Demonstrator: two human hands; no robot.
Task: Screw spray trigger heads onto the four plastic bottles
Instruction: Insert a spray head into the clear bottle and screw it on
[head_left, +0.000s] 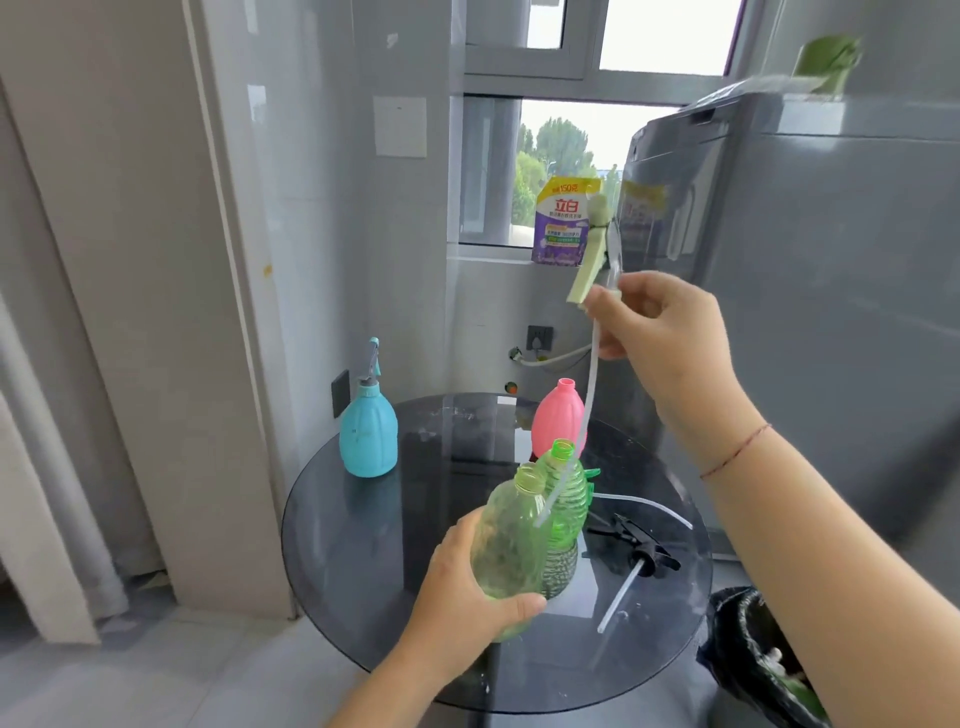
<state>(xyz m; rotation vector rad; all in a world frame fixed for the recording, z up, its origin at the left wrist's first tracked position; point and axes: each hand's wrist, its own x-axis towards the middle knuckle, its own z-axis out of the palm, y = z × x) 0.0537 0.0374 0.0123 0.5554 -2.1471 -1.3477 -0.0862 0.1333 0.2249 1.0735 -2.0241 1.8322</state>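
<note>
My left hand (462, 587) grips a pale green clear bottle (506, 540), tilted, its neck open. My right hand (660, 332) holds a pale green spray trigger head (592, 249) high above it; its white dip tube (576, 447) hangs down and ends beside the bottle's neck, outside it. A brighter green ribbed bottle (566, 499) stands just behind, open. A pink bottle (558, 421) stands open farther back. The blue bottle (368, 431) at the table's left carries a blue trigger head. A black trigger head (641, 551) with its tube lies on the round glass table (363, 597).
A grey washing machine (779, 312) stands close on the right. A bin with a black bag (753, 660) sits at the lower right. A detergent pouch (563, 223) rests on the window sill. A grey tiled wall and door frame are on the left.
</note>
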